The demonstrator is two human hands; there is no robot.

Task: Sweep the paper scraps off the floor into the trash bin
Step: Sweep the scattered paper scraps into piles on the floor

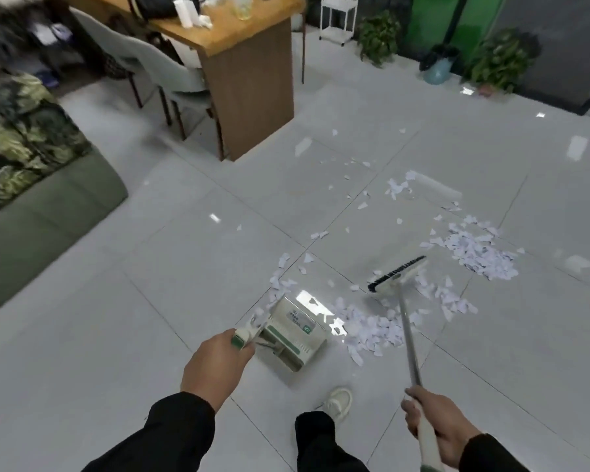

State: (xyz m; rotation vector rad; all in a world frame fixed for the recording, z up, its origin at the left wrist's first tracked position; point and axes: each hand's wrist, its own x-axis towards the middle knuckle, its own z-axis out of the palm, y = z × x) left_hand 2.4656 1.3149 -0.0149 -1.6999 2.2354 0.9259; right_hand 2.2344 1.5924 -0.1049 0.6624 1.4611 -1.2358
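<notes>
White paper scraps point(474, 253) lie scattered over the pale tiled floor, thickest at the right and in a second heap point(372, 330) just right of the dustpan. My left hand point(215, 366) grips the handle of a white and green dustpan point(295, 330) that rests on the floor. My right hand point(433, 424) holds the long handle of a broom, whose black-bristled head point(397, 274) sits on the floor between the two heaps. A blue trash bin point(438, 68) with a dark liner stands far back by the green wall.
A wooden desk point(249, 83) with chairs stands at the back left. A green sofa point(45, 206) fills the left side. Potted plants point(378, 37) and a white rack point(338, 18) line the back wall. My shoe point(338, 401) is just behind the dustpan.
</notes>
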